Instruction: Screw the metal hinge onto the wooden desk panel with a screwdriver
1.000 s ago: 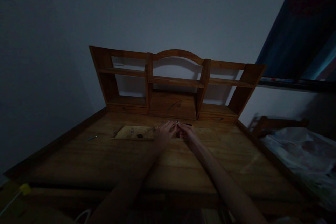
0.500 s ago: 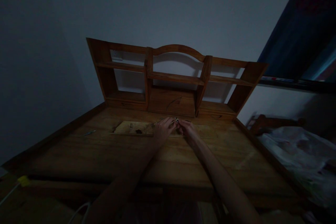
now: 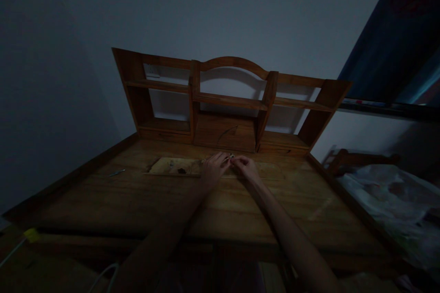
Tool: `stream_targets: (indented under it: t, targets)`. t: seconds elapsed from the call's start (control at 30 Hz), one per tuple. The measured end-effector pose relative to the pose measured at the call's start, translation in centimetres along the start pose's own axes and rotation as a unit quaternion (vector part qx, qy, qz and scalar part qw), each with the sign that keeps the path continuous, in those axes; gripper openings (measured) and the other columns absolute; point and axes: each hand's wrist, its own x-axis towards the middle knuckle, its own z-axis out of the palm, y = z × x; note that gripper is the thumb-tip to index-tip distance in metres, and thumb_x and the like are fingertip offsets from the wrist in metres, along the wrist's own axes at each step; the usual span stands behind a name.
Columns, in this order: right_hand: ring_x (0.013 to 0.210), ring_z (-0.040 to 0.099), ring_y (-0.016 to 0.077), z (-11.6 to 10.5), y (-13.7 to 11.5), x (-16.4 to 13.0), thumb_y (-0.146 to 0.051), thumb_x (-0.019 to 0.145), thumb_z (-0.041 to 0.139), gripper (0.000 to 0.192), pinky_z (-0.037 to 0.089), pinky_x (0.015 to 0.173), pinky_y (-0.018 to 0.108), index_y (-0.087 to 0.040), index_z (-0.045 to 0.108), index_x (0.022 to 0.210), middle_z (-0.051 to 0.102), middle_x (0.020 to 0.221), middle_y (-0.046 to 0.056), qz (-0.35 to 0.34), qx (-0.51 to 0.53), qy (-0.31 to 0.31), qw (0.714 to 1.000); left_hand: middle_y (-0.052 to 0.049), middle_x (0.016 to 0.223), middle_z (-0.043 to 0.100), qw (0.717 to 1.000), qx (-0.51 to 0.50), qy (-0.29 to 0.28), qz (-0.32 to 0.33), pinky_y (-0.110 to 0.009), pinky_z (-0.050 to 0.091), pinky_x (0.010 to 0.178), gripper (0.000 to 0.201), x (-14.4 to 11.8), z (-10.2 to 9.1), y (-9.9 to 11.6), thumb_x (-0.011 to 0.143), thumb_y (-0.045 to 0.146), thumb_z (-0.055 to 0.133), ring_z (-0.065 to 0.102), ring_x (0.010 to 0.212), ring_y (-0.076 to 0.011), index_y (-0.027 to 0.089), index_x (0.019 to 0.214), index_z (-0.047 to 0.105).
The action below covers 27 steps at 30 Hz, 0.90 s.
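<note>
Close together over the middle of the desk are my left hand (image 3: 214,167) and my right hand (image 3: 246,166). A small pale item (image 3: 231,156) sits between the fingertips of both; the dim light hides what kind it is. My left fingers are bent and closed around its left side. On its right side, my right thumb and index finger pinch. Beneath and beside the hands runs a long, light strip (image 3: 195,167) with a dark spot (image 3: 181,171) on its left part. I cannot tell whether the strip is a board or a worn recess.
A wooden shelf unit (image 3: 227,97) stands at the back of the wooden desk (image 3: 227,210). A thin, shiny tool (image 3: 117,173) lies on the left. Clear plastic bags (image 3: 385,192) sit beyond the right edge. A yellow piece (image 3: 32,235) with a white cord is at the lower left.
My right hand's fingers have shifted slightly and pinch more closely by the small item, which now shows less. The left hand has barely moved.
</note>
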Motion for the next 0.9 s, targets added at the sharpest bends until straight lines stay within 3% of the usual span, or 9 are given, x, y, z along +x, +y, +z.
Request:
stream_targets:
  t: [0.1, 0.3, 0.53, 0.73, 0.9]
  targets:
    - [0.048, 0.043, 0.0091, 0.11, 0.08, -0.03, -0.048, 0.063, 0.076, 0.033, 0.03, 0.046, 0.023, -0.018, 0.067, 0.073, 0.059, 0.059, -0.001, 0.002, -0.003, 0.01, 1.0, -0.004, 0.097, 0.067, 1.0, 0.005, -0.008, -0.003, -0.027, 0.048, 0.082, 0.012, 0.02, 0.08, -0.12, 0.093, 0.026, 0.056, 0.063, 0.091, -0.0179, 0.021, 0.1, 0.065]
    - [0.039, 0.04, 0.0095, 0.49, 0.42, -0.38, -0.059, 0.078, 0.059, 0.043, 0.026, 0.042, 0.024, -0.019, 0.062, 0.066, 0.05, 0.047, -0.003, 0.021, 0.0, -0.034, 0.999, -0.003, 0.093, 0.067, 1.0, -0.005, -0.01, 0.003, -0.027, 0.046, 0.079, 0.01, 0.11, -0.24, 0.15, 0.094, 0.027, 0.055, 0.063, 0.088, -0.0174, 0.021, 0.094, 0.064]
    - [0.044, 0.04, 0.008, 0.47, 0.18, -0.34, -0.051, 0.071, 0.07, 0.033, 0.028, 0.043, 0.023, -0.018, 0.064, 0.072, 0.054, 0.056, -0.003, -0.005, -0.015, -0.003, 1.0, -0.003, 0.095, 0.067, 1.0, 0.001, -0.003, 0.003, -0.027, 0.046, 0.08, 0.011, 0.13, -0.18, 0.18, 0.094, 0.027, 0.055, 0.062, 0.09, -0.0174, 0.021, 0.097, 0.063]
    - [0.041, 0.038, 0.0085, 0.73, -0.06, -0.58, -0.057, 0.074, 0.063, 0.041, 0.026, 0.041, 0.023, -0.017, 0.062, 0.068, 0.05, 0.05, -0.002, 0.0, -0.028, 0.0, 1.0, -0.003, 0.093, 0.066, 1.0, -0.001, -0.004, -0.005, -0.027, 0.046, 0.08, 0.012, 0.13, -0.37, 0.33, 0.094, 0.028, 0.054, 0.062, 0.09, -0.0171, 0.021, 0.095, 0.064]
    - [0.044, 0.038, 0.0085, 0.63, 0.11, -0.44, -0.051, 0.07, 0.068, 0.034, 0.029, 0.044, 0.023, -0.017, 0.064, 0.07, 0.052, 0.053, -0.003, -0.019, -0.037, 0.013, 0.999, -0.004, 0.094, 0.067, 1.0, -0.009, 0.006, 0.0, -0.027, 0.046, 0.081, 0.011, 0.2, -0.23, 0.19, 0.093, 0.027, 0.055, 0.062, 0.09, -0.0176, 0.021, 0.096, 0.064]
